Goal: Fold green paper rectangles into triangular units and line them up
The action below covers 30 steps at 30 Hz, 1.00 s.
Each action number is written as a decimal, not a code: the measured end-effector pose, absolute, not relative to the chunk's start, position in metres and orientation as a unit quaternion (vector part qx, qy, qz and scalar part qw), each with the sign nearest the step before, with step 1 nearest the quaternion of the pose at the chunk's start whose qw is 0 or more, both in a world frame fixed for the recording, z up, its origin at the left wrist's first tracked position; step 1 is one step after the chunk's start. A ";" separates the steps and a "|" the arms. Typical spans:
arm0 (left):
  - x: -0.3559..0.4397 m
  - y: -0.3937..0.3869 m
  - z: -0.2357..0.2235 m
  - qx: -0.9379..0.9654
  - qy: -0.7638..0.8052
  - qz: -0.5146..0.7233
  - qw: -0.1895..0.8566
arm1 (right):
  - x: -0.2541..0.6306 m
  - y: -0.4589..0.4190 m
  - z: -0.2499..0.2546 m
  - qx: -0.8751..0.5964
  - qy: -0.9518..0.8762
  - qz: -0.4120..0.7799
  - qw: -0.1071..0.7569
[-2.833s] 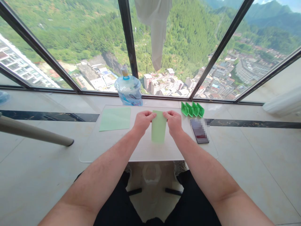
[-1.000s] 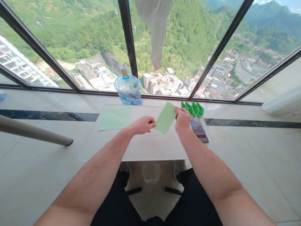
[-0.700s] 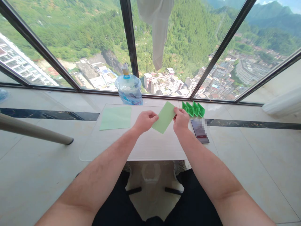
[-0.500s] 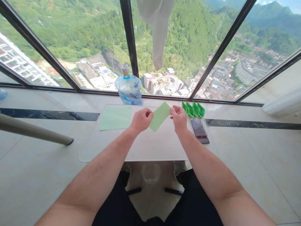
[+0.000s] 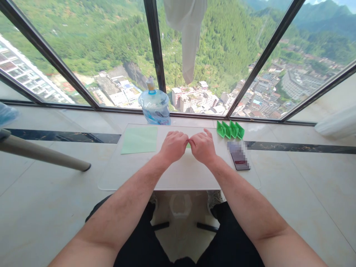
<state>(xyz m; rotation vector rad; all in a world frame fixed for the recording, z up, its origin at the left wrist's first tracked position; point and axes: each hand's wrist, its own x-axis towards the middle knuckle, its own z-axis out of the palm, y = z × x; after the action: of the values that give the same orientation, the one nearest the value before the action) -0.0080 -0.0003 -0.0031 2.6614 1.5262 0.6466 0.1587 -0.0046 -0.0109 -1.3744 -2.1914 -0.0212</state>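
Note:
Over the middle of a small white table (image 5: 172, 174), my left hand (image 5: 174, 147) and my right hand (image 5: 202, 147) meet at their fingertips. Both are closed on a light green sheet of paper (image 5: 188, 145); only a small patch of it shows between them, the rest being hidden behind the fingers. A larger pale green sheet (image 5: 139, 140) lies flat on the table to the left of my left hand. Beyond my right hand, several folded green paper pieces (image 5: 230, 129) stand in a row at the table's far right.
A phone (image 5: 239, 157) lies at the table's right side. Behind the table stands a large clear water jug (image 5: 154, 105) by the window frame. A beige pole (image 5: 47, 150) reaches in from the left. My legs are under the table's near edge.
My hands have come together and turned over the paper, which was held out flat and in plain view between them; now it is mostly covered. The view has shifted slightly.

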 end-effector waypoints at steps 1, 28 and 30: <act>-0.009 0.000 -0.003 0.846 0.491 0.207 0.008 | 0.159 -0.004 -0.011 -0.506 -0.819 -0.015 0.270; -0.013 0.006 0.000 0.824 0.505 0.250 0.057 | 0.172 0.006 -0.011 -0.520 -0.750 0.170 0.373; -0.010 0.005 0.002 0.829 0.503 0.237 0.063 | 0.171 0.005 -0.011 -0.516 -0.753 0.166 0.373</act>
<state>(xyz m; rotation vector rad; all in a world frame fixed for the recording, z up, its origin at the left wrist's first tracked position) -0.0096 0.0054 0.0018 2.5046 1.5192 0.7152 0.1711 0.0046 -0.0106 -1.3224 -1.9279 0.4254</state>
